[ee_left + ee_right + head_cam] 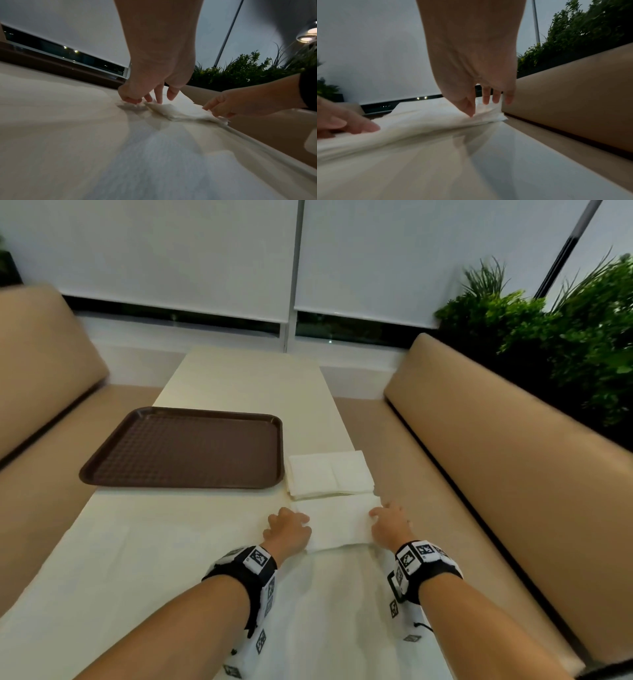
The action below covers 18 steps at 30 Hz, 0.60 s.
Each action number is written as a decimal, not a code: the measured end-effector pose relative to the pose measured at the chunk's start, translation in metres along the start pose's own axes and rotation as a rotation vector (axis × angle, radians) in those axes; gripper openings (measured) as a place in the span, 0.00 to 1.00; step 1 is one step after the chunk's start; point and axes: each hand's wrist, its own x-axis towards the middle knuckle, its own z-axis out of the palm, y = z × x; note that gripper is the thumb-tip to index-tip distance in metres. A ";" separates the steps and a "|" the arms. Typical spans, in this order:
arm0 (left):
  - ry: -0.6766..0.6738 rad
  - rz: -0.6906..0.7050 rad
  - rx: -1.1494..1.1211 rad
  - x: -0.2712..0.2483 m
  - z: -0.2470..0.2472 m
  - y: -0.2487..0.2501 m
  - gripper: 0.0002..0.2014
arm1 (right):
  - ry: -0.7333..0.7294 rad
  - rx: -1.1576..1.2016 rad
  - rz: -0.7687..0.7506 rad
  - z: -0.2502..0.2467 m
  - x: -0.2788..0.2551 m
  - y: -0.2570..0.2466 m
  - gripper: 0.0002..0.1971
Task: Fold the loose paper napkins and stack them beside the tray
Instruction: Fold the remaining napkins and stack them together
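A brown tray [181, 450] lies on the cream table [239, 385]. Right of it sits a stack of folded white napkins [329, 474]. Just in front of the stack lies a partly folded napkin [337, 525] [178, 111] [419, 125]. My left hand [294, 517] [150, 98] presses its fingertips [359, 125] on the napkin's left edge. At the napkin's right edge my right hand [380, 511] [477, 108] [214, 111] pinches it between thumb and fingers, lifting that edge slightly. A paler flat sheet [325, 611], seemingly an unfolded napkin, lies under my forearms.
Tan padded benches flank the table, one on the left [44, 364] and one on the right [513, 457], close to the table's right edge. Green plants [565, 337] stand behind the right bench. White blinds [171, 251] hang at the far end.
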 end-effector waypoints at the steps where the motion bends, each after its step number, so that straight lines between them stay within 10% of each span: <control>1: -0.002 0.011 0.042 -0.002 0.000 -0.001 0.20 | -0.021 -0.033 0.026 0.001 -0.003 0.000 0.22; 9: 0.055 0.209 -0.335 -0.070 -0.082 -0.007 0.13 | 0.121 0.132 -0.110 -0.036 -0.053 -0.037 0.26; 18: 0.109 0.135 -0.413 -0.246 -0.138 -0.158 0.11 | -0.462 0.034 -0.600 0.027 -0.153 -0.159 0.23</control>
